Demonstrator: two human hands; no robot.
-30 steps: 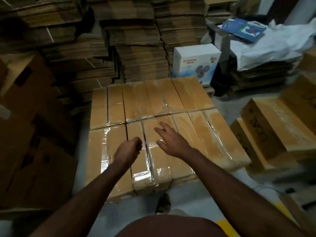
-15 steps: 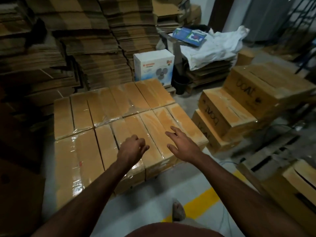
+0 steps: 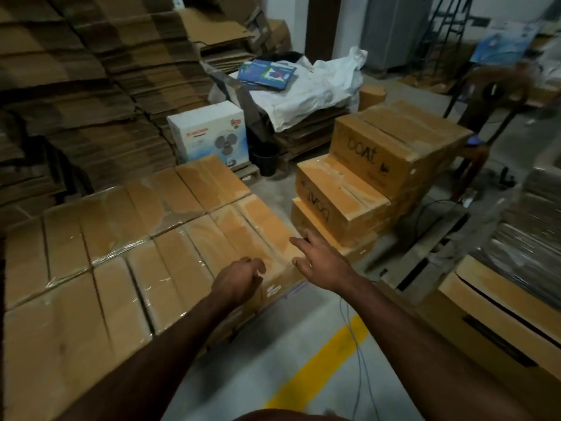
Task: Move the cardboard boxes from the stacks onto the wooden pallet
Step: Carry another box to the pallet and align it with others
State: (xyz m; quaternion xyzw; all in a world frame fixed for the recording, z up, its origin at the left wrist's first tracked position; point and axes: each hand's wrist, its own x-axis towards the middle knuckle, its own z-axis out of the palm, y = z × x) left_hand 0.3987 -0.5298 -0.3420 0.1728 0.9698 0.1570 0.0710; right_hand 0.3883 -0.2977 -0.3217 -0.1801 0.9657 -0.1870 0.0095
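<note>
Flat layer of film-wrapped cardboard boxes (image 3: pixel 145 238) fills the frame from 8 to 11 o'clock, packed edge to edge in two rows; a stepped stack of brown cartons (image 3: pixel 364 183), marked "boat" in black, stands just beside its far corner at 2 o'clock. Left hand (image 3: pixel 238 279) hangs over the near right corner of the layer with fingers loosely curled, holding nothing; right hand (image 3: pixel 323 264), at its 3 o'clock, has fingers spread and straight past that corner, also holding nothing. White fan box (image 3: pixel 209 135) at 12 o'clock against piles of flattened cardboard (image 3: pixel 91 86); yellow floor line (image 3: pixel 318 363) at 6 o'clock.
</note>
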